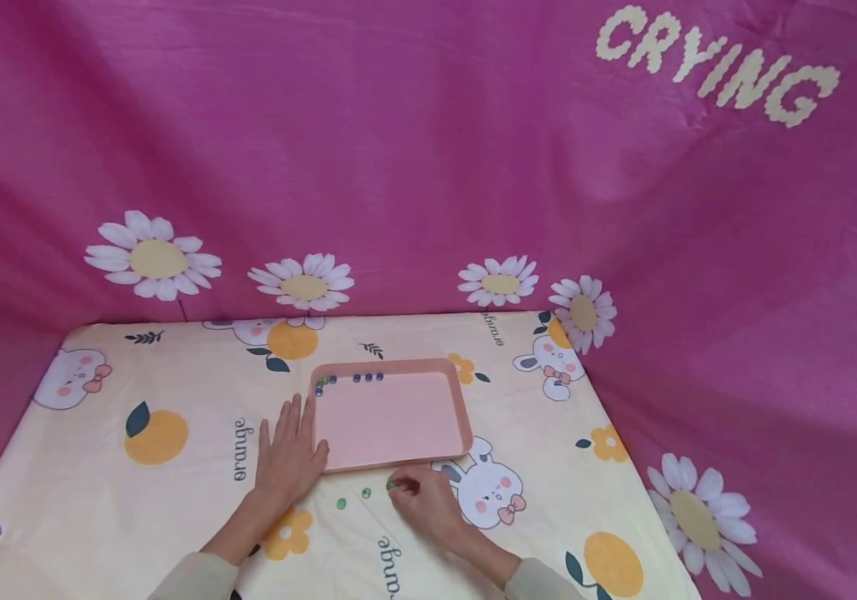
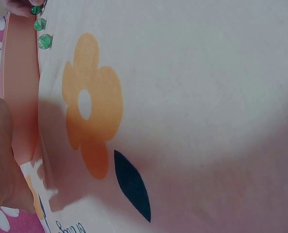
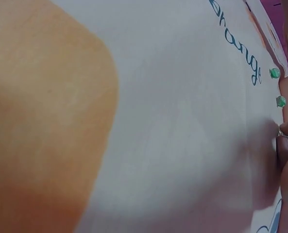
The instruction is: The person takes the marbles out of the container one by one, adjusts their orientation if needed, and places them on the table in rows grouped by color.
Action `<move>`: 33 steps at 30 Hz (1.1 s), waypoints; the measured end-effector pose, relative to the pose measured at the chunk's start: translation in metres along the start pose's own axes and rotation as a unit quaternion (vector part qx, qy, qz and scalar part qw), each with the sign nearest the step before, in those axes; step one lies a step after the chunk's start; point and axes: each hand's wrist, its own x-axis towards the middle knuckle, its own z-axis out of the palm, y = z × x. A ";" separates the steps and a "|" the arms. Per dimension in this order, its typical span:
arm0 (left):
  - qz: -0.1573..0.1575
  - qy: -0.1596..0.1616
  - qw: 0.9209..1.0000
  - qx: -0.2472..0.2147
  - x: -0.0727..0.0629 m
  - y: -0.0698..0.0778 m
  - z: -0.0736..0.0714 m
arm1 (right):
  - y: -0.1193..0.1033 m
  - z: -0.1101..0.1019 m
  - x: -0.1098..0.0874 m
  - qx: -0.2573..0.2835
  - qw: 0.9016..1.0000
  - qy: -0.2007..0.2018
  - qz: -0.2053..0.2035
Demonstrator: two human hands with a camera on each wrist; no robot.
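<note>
A pink rectangular tray lies on the cloth. My left hand rests flat along its left side, fingers straight and thumb at the near left corner. Just in front of the tray's near edge, my right hand pinches a green glass marble between thumb and fingertips, low over the cloth. Two more green marbles, one nearer and one closer to the tray, sit on the cloth left of that hand. Inside the tray, several blue marbles and a green one line the far edge and far left corner.
The table cloth is cream with printed oranges, rabbits and flowers. Magenta fabric with daisies hangs at the back and both sides. The tray's raised rim stands all around it.
</note>
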 end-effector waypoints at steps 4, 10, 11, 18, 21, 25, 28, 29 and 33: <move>0.003 0.004 1.000 -0.004 -0.001 0.000 -0.001 | 0.000 0.002 0.001 -0.009 1.000 0.002 -0.003; -0.001 -0.004 1.000 -0.003 -0.001 0.001 -0.002 | 0.003 0.004 0.000 -0.009 1.000 0.005 -0.010; -0.001 -0.005 1.000 -0.002 -0.001 0.001 -0.002 | 0.004 0.005 0.000 -0.010 1.000 0.005 -0.011; -0.002 -0.010 1.000 -0.005 0.000 0.000 -0.002 | 0.002 0.004 0.000 -0.017 1.000 -0.002 -0.010; -0.002 -0.008 1.000 -0.005 0.000 -0.001 -0.003 | 0.001 0.003 0.001 -0.014 1.000 -0.008 -0.003; -0.002 -0.007 1.000 -0.006 0.000 0.000 -0.003 | -0.001 0.002 0.000 -0.016 1.000 -0.013 0.001; -0.003 -0.009 1.000 -0.009 0.000 0.000 -0.003 | -0.001 0.002 0.000 -0.024 1.000 -0.014 0.000; -0.003 -0.010 1.000 -0.009 0.000 0.000 -0.003 | 0.000 0.003 0.000 -0.027 1.000 -0.014 -0.001; -0.004 -0.009 1.000 -0.008 0.000 0.000 -0.003 | 0.001 0.003 0.001 -0.031 0.999 -0.016 -0.007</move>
